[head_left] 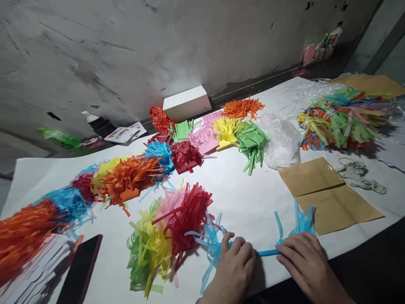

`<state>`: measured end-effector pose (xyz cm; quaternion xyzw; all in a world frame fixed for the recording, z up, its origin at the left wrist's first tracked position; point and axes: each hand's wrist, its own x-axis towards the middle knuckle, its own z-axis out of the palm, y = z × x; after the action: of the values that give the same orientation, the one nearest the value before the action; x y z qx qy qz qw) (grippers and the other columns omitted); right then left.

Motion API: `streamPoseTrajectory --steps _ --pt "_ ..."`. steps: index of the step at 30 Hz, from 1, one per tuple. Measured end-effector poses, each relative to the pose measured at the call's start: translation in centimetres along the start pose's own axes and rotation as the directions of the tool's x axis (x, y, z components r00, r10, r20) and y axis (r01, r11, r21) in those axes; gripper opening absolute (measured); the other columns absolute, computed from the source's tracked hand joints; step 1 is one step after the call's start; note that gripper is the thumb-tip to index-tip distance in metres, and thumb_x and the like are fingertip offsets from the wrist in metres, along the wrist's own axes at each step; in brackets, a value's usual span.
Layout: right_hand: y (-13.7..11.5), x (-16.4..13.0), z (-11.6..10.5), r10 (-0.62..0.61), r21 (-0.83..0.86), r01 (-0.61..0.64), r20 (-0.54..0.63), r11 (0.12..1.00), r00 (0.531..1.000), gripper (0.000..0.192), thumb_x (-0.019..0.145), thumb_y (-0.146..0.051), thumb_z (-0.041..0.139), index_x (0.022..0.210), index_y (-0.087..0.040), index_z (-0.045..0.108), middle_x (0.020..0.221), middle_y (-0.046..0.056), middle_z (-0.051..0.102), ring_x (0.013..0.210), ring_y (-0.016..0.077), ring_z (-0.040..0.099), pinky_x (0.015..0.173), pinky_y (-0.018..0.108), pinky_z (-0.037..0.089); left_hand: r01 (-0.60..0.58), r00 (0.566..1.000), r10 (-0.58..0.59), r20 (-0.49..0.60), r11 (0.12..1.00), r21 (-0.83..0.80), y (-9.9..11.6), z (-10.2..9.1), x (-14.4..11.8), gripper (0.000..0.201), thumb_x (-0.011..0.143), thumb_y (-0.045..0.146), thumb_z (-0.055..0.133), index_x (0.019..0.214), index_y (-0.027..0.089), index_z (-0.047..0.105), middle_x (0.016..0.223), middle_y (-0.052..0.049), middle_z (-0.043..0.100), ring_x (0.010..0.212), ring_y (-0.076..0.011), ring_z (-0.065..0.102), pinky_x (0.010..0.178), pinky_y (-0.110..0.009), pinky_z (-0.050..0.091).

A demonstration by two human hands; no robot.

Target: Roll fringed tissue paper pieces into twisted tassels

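Observation:
My left hand [234,264] and my right hand [304,256] press on a light blue fringed paper strip [268,252] at the near edge of the white-covered table [247,198]. The strip is rolled tight between the two hands, and its cut fringes fan out at both ends. Just left of my left hand lies a bunch of red, pink, yellow and green fringed paper tassels [167,232].
A brown paper envelope [325,192] lies beyond my right hand. Rows of coloured fringed paper [133,173] cross the table, with a mixed heap [341,116] at the far right. A white box [186,102], a clear plastic bag [280,139] and a dark phone [80,270] also lie there.

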<state>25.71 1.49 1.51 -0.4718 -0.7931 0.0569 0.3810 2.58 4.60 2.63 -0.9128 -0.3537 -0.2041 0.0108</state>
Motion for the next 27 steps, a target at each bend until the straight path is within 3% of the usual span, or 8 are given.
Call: streamPoseTrajectory --steps 3,8,13,18,21,27 --pt "0.3 -0.3 -0.1 0.022 -0.055 -0.022 0.001 0.998 1.0 0.016 0.101 -0.019 0.058 0.114 -0.016 0.066 0.098 0.007 0.065 0.095 0.0218 0.057 0.095 0.041 0.036 0.014 1.0 -0.014 -0.004 1.0 -0.02 -0.1 0.1 -0.1 0.008 0.091 0.012 0.066 0.088 0.018 0.063 0.079 0.002 0.065 0.08 -0.0171 0.056 0.105 -0.044 0.028" --pt "-0.3 0.2 -0.2 0.117 0.001 -0.117 -0.024 0.993 0.993 0.018 0.101 -0.018 0.054 0.095 -0.023 0.07 0.088 0.002 0.062 0.085 0.0182 0.058 0.092 0.04 0.034 0.099 0.993 -0.103 -0.054 0.993 -0.065 0.2 0.6 -0.5 0.009 0.093 0.013 0.064 0.088 0.02 0.064 0.081 0.002 0.068 0.079 -0.0174 0.058 0.105 -0.043 0.028" --pt "-0.6 -0.6 0.0 -0.001 0.015 0.001 -0.043 1.0 0.999 0.025 0.098 -0.003 0.05 0.099 -0.017 0.071 0.091 0.006 0.065 0.093 0.0191 0.06 0.097 0.044 0.034 0.193 0.972 -0.216 -0.093 0.957 -0.215 1.2 0.8 0.0 0.013 0.1 0.02 0.057 0.106 0.024 0.068 0.093 0.001 0.072 0.083 -0.017 0.06 0.102 -0.041 0.028" --pt "0.0 -1.5 -0.1 -0.043 0.005 0.043 -0.017 0.999 0.999 0.026 0.099 -0.003 0.05 0.106 -0.016 0.071 0.095 0.007 0.066 0.097 0.0202 0.061 0.099 0.045 0.035 0.125 0.978 -0.161 -0.134 0.962 -0.243 2.1 1.2 0.8 0.026 0.104 0.021 0.046 0.088 0.022 0.067 0.081 0.001 0.069 0.078 -0.017 0.056 0.1 -0.042 0.028" --pt "0.1 -1.2 -0.3 -0.034 -0.025 0.034 -0.001 0.999 0.999 0.02 0.098 -0.006 0.057 0.106 -0.016 0.072 0.093 0.006 0.066 0.093 0.0196 0.061 0.097 0.044 0.034 0.105 0.981 -0.138 -0.133 0.968 -0.228 2.1 1.1 0.9 0.028 0.104 0.021 0.044 0.086 0.02 0.066 0.079 0.0 0.068 0.076 -0.0173 0.054 0.095 -0.042 0.029" --pt "-0.4 -0.8 -0.2 -0.02 0.04 0.022 -0.03 0.999 0.999 0.027 0.098 -0.001 0.048 0.101 -0.016 0.071 0.09 0.005 0.063 0.09 0.0172 0.06 0.097 0.041 0.033 0.101 0.986 -0.128 -0.104 0.968 -0.231 1.9 1.1 0.7 0.027 0.104 0.018 0.044 0.089 0.02 0.066 0.08 0.0 0.066 0.076 -0.0181 0.051 0.09 -0.041 0.029"
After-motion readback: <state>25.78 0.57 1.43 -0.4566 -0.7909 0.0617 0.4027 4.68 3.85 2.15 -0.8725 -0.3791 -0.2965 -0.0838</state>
